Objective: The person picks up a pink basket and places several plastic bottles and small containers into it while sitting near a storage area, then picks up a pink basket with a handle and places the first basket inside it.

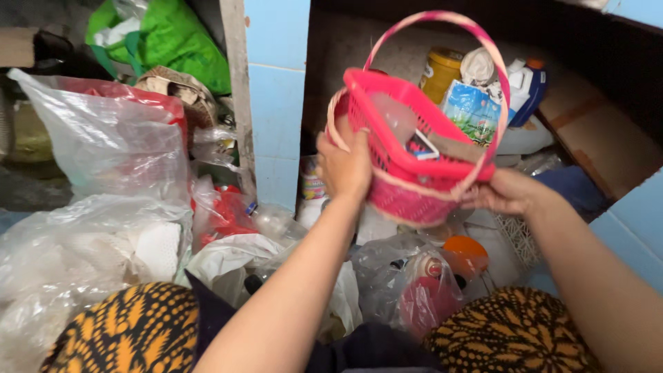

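Two knees in patterned cloth (124,324) sit nearest, with clear bags (90,235) piled left. Beyond them I have both hands up on the pink basket (407,148) — left hand (345,166) gripping its near rim, right hand (504,193) pinching the far-right edge. It looks light, springy plastic — best held by rim or handle. Farther back, bottles (483,90) crowd the shelf.

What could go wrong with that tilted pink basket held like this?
1. The pink basket tips toward the camera, so the small flat item inside may slide out.
2. The left hand and right hand grip only its edges; it could slip onto the plastic bags below.
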